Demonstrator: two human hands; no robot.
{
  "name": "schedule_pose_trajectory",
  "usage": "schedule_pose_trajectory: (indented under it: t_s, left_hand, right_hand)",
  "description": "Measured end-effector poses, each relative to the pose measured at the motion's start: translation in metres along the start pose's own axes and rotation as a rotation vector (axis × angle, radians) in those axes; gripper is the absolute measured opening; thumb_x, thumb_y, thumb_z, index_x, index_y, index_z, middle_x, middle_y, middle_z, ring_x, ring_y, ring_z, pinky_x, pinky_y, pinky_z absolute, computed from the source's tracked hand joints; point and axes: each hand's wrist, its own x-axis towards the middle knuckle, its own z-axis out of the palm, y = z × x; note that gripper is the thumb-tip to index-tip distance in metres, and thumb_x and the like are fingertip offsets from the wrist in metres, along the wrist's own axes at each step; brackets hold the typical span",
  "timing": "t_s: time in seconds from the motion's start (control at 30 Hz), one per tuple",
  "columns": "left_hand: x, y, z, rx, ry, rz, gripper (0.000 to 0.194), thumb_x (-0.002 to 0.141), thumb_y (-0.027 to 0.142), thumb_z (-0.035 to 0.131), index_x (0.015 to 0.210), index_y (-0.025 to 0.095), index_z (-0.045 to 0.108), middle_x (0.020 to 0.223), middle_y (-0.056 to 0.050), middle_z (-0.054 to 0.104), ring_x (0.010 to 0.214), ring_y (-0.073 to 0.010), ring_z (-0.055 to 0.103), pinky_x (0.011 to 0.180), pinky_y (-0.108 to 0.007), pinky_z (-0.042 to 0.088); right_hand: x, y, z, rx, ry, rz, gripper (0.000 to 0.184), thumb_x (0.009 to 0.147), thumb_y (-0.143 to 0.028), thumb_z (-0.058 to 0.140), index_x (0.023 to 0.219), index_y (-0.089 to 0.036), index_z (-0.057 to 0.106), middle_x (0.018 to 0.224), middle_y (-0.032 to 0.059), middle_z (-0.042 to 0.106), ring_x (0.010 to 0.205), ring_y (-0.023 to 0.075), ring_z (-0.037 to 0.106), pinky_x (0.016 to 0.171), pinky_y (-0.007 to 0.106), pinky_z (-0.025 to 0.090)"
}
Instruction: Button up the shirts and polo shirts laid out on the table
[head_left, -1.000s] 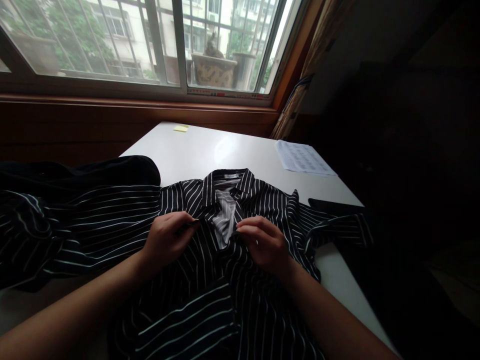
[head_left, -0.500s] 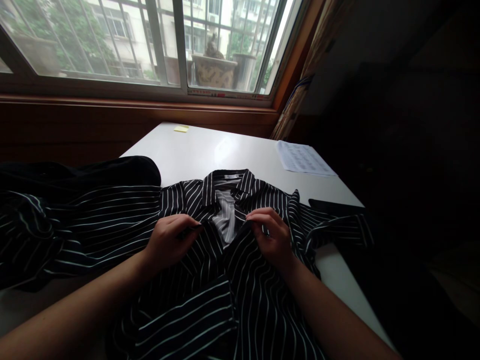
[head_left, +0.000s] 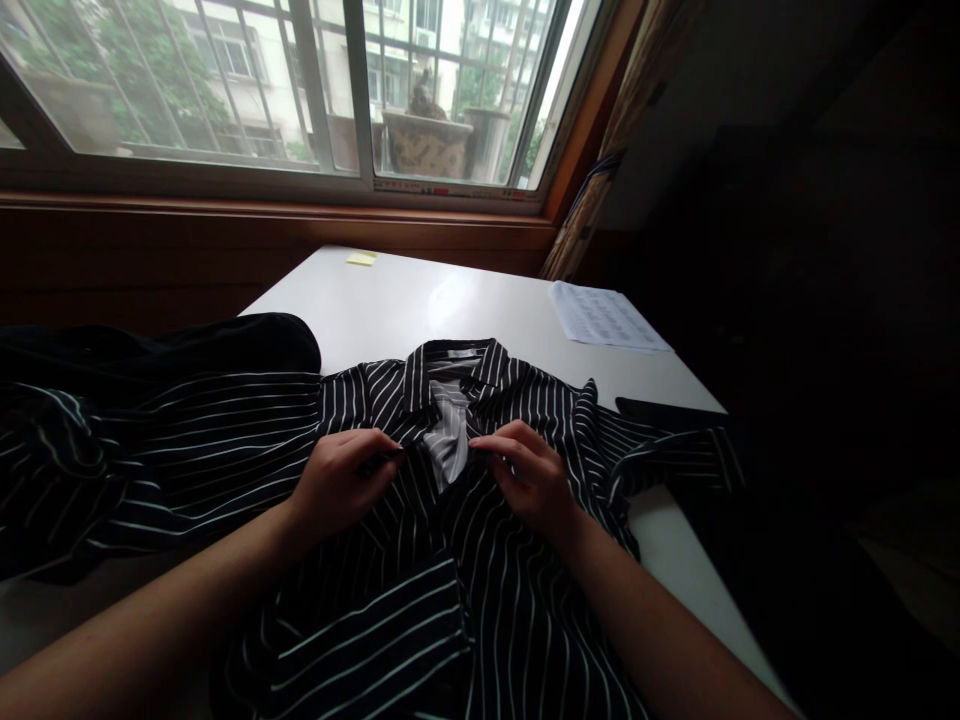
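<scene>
A black shirt with white stripes lies spread on the white table, its collar pointing away from me. My left hand pinches the left front edge of the shirt below the collar. On the other side, my right hand pinches the right front edge, slightly lifted. Between the two edges the paler inside of the shirt shows through a narrow gap. One sleeve stretches out to the left, another to the right, and a striped cuff end lies across the lower front.
Dark cloth lies along the table's left side. Printed paper sheets rest at the right edge of the white table, and a yellow sticky note is at the far end. Beyond stand a barred window and a tied curtain.
My right hand has moved left, bringing the right front edge closer to the left one and narrowing the gap. My left hand has stayed in place.
</scene>
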Motion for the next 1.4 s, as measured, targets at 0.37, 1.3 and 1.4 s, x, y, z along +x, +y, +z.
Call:
schedule_pose_trajectory:
  t_s: [0.37,1.3,1.4]
  left_hand:
    - [0.0,-0.001,0.001,-0.002,-0.017,-0.023,0.003,0.084,0.015,0.064,0.086,0.017,0.065,0.075,0.0,0.072,0.065,-0.0119,0.068,0.062,-0.021,0.051]
    - [0.002,-0.001,0.005,-0.03,-0.03,-0.022,0.019,0.087,0.013,0.065,0.104,0.02,0.068,0.089,0.0,0.077,0.067,-0.01,0.07,0.063,-0.018,0.056]
    - [0.002,-0.001,0.005,-0.039,-0.04,-0.014,0.025,0.088,0.014,0.064,0.113,0.02,0.066,0.098,-0.002,0.077,0.075,-0.0118,0.073,0.067,-0.02,0.058]
  right_hand:
    - [0.005,0.003,0.005,-0.022,-0.116,0.05,0.017,0.096,-0.014,0.056,0.107,-0.024,0.064,0.097,0.0056,0.055,0.09,0.0186,0.058,0.081,0.036,0.055]
    - [0.002,0.01,0.007,-0.065,-0.231,0.085,0.014,0.092,-0.013,0.058,0.102,-0.021,0.064,0.099,0.0061,0.057,0.093,0.0194,0.058,0.083,0.037,0.053]
    - [0.002,0.011,0.008,-0.074,-0.228,0.079,0.015,0.09,-0.012,0.059,0.101,-0.021,0.064,0.098,0.0056,0.057,0.092,0.0192,0.058,0.083,0.037,0.053]
